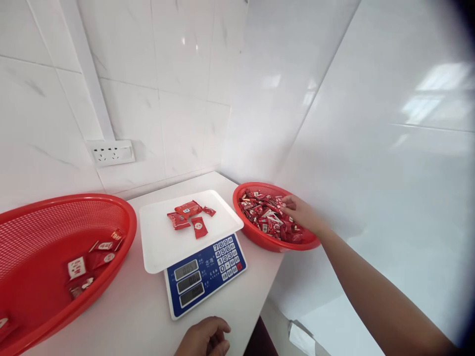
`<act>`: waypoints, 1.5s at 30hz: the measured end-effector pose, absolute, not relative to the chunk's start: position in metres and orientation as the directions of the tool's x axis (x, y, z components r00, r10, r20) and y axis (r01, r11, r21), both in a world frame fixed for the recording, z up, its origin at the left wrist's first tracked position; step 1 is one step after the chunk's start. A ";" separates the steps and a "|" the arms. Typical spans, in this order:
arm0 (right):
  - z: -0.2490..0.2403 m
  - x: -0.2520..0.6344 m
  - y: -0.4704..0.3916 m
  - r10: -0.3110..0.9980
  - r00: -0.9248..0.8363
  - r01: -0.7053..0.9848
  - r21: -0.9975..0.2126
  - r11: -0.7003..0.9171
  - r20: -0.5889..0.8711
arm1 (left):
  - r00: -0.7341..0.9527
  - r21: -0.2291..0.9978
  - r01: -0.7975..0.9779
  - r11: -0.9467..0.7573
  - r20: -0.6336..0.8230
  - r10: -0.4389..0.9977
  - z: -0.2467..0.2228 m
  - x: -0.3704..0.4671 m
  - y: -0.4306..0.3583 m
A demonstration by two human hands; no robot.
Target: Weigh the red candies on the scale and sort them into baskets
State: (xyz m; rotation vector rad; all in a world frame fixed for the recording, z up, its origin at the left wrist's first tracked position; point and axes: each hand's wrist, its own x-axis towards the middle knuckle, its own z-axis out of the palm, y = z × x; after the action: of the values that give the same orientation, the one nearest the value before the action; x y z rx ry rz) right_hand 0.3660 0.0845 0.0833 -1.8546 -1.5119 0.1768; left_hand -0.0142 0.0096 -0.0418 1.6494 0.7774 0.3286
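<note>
My right hand [302, 212] is over the right red basket [256, 235], its fingertips pinched at a small red-and-white wrapped candy [280, 202]. Below it lies a heap of red wrapped candies [269, 222]. Loosely curled, my left hand [206, 337] rests near the table's front edge, with a gap between thumb and forefinger and nothing visible in it. Between the baskets stands a blue-and-white digital scale [206, 287]. Several red candy packets [189, 209] of different sizes lie on its white tray [159, 247].
At the left, a larger red basket [128, 217] holds a few scattered packets [76, 268]. The white table [137, 306] meets tiled walls at the back and right. A wall socket [111, 152] sits above the left basket. A white object [301, 338] lies on the floor.
</note>
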 end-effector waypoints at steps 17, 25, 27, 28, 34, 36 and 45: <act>0.080 0.176 0.128 0.959 -0.193 0.831 -0.485 0.273 0.209 | 0.748 0.956 0.263 -0.132 -0.116 0.653 -0.041 -0.019 0.008; 0.073 0.148 0.124 0.944 -0.323 0.857 -0.404 0.320 0.063 | 0.734 0.957 0.258 -0.132 -0.106 0.671 -0.039 -0.019 0.007; 0.074 0.145 0.126 0.946 -0.317 0.853 -0.414 0.317 0.071 | 0.732 0.957 0.262 -0.126 -0.112 0.672 -0.038 -0.019 0.006; 0.075 0.142 0.128 0.942 -0.328 0.847 -0.419 0.328 0.073 | 0.730 0.956 0.265 -0.126 -0.113 0.674 -0.038 -0.019 0.006; 0.080 0.116 0.133 0.858 -0.511 0.771 -0.408 0.488 0.060 | 0.728 0.948 0.297 -0.117 -0.146 0.670 -0.038 -0.019 0.007; 0.080 0.110 0.132 0.842 -0.537 0.756 -0.413 0.508 0.054 | 0.727 0.945 0.304 -0.116 -0.151 0.670 -0.037 -0.019 0.007; 0.085 0.111 0.126 0.848 -0.526 0.746 -0.444 0.496 0.063 | 0.729 0.951 0.275 -0.138 -0.113 0.675 -0.038 -0.018 0.008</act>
State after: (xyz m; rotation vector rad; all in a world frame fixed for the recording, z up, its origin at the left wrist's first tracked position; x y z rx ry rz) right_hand 0.1114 0.1261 0.0855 -1.3501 -2.4699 0.5347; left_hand -0.0179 0.0079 -0.0378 1.7215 0.7594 0.4102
